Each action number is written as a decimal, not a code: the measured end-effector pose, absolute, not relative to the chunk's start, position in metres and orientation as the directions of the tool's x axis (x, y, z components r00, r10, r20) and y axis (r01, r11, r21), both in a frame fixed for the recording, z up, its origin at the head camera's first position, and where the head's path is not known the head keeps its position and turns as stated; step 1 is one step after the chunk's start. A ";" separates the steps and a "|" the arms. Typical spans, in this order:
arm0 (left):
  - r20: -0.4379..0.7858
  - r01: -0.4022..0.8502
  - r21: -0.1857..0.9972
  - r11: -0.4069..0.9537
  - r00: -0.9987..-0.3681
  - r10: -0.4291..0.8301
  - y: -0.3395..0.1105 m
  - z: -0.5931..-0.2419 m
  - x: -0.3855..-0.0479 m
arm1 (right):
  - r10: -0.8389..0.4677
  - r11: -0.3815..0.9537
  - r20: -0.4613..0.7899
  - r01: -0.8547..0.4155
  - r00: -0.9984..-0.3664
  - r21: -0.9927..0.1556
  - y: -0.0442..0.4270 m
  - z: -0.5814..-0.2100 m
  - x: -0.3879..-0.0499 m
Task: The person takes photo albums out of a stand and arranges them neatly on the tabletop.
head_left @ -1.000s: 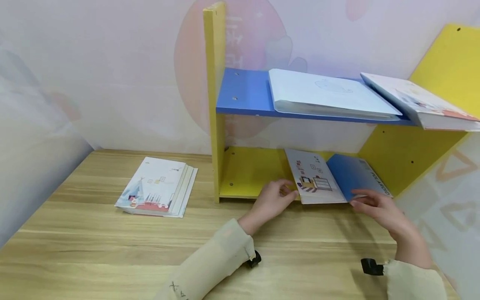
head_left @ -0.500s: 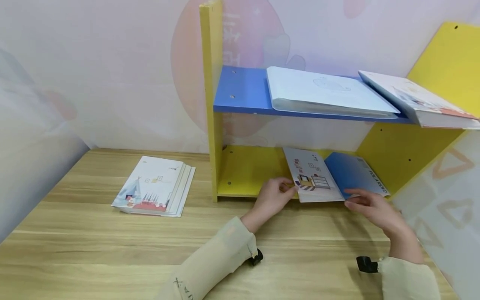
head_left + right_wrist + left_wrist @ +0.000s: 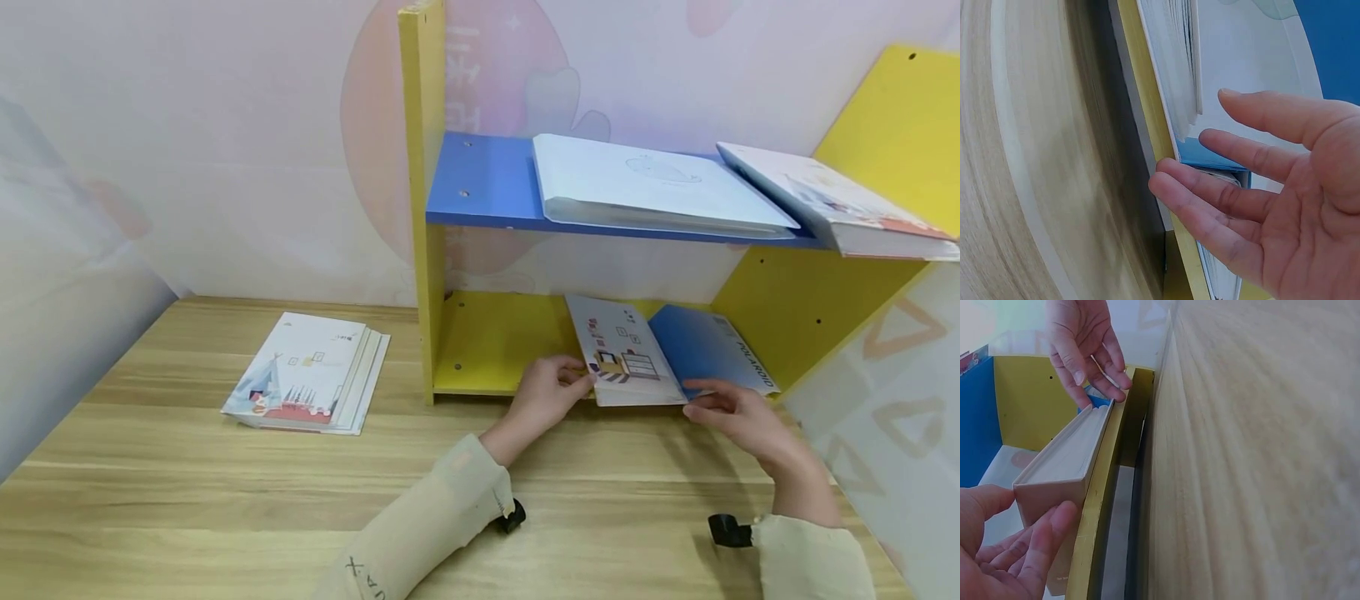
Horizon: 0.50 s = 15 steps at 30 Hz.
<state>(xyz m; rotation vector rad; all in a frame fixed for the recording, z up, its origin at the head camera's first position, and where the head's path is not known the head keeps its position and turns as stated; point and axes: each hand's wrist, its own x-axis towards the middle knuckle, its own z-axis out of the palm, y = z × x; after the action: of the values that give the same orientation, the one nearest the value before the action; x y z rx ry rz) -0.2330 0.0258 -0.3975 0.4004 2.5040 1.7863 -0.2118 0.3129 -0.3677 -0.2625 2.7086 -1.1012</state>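
Observation:
On the yellow lower shelf lies a white picture book point(image 3: 624, 354) with a small printed drawing. The left hand point(image 3: 551, 393) is at its left edge; in the left wrist view the thumb tip touches a corner of the spine point(image 3: 1054, 499), with relaxed fingers at the spine's face. To the right lies a blue-and-white album point(image 3: 708, 346) lettered POLAROID, its left side close against the white book. The right hand point(image 3: 738, 421) stretches its fingers to the front, where the two books meet. No grip by the right hand shows; its fingers look spread in the right wrist view point(image 3: 1260, 194).
The blue upper shelf point(image 3: 486, 177) bears a pale blue-white album point(image 3: 660, 185) and a thick white book point(image 3: 862, 204), which juts past the front edge. A yellow upright point(image 3: 423, 225) bounds the left side. Stacked white books point(image 3: 303, 371) lie on the wooden table point(image 3: 247, 500).
The right hand has shifted slightly left along the front of the books. The left hand stays at the white book's edge. The whole view has shifted a little.

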 end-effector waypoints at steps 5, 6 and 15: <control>0.103 0.179 0.935 0.307 -0.963 0.249 0.024 -0.396 -0.231 | -0.247 0.693 -0.128 -0.082 -0.961 -0.717 0.312 -0.371 -0.213; 0.097 0.175 0.936 0.305 -0.962 0.255 0.024 -0.396 -0.231 | -0.248 0.691 -0.131 -0.080 -0.960 -0.719 0.312 -0.371 -0.213; 0.010 0.112 0.944 0.311 -0.951 0.310 0.021 -0.393 -0.232 | -0.270 0.656 -0.148 -0.069 -0.951 -0.752 0.311 -0.372 -0.216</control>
<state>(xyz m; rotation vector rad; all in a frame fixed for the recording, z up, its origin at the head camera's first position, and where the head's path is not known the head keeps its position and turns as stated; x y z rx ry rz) -0.2322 0.0212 -0.3927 0.3905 2.3983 1.7041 -0.2160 0.3111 -0.3720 -0.2743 2.6275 -1.1777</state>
